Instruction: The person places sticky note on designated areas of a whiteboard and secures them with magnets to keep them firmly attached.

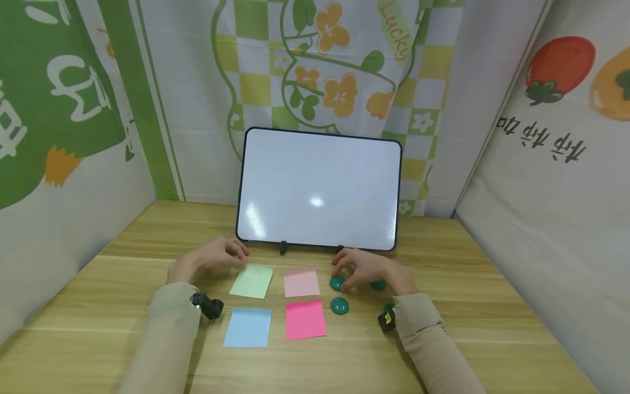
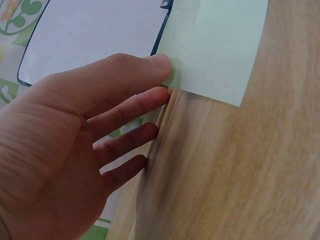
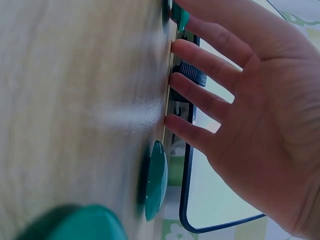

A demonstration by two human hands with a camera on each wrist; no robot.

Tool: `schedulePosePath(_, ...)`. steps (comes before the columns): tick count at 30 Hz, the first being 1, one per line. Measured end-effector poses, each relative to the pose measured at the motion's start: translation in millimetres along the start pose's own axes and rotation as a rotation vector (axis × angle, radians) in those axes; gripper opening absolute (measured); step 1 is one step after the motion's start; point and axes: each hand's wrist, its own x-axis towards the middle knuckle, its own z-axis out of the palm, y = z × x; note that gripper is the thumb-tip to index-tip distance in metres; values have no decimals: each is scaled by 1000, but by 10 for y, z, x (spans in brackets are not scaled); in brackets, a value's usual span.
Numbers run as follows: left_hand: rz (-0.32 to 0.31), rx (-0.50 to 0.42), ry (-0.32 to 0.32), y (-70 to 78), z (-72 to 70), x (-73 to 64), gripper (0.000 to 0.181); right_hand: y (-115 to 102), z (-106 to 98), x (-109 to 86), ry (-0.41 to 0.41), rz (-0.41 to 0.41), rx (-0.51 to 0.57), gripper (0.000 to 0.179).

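Note:
My left hand (image 1: 214, 257) pinches the upper left corner of a pale green sticky note (image 1: 252, 281) between thumb and index finger. In the left wrist view the thumb lies on top of the note's corner (image 2: 215, 55), and the other fingers are spread below. My right hand (image 1: 366, 268) reaches down over a round green magnet (image 1: 337, 283) and holds it between thumb and index finger. The right wrist view shows part of that magnet (image 3: 181, 17) at the top, mostly hidden by the thumb. Another green magnet (image 1: 339, 306) lies just nearer to me.
A blue note (image 1: 248, 328), a light pink note (image 1: 302, 283) and a bright pink note (image 1: 305, 320) lie on the wooden table (image 1: 147, 339). More green magnets (image 1: 378, 285) sit under the right wrist. Behind both hands a whiteboard (image 1: 320, 186) leans on small black stands (image 1: 283, 248).

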Motion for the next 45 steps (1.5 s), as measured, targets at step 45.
schedulePosePath(45,94,19,288,182,-92,69,8,-30,-142,90,576,-449,-113,39)
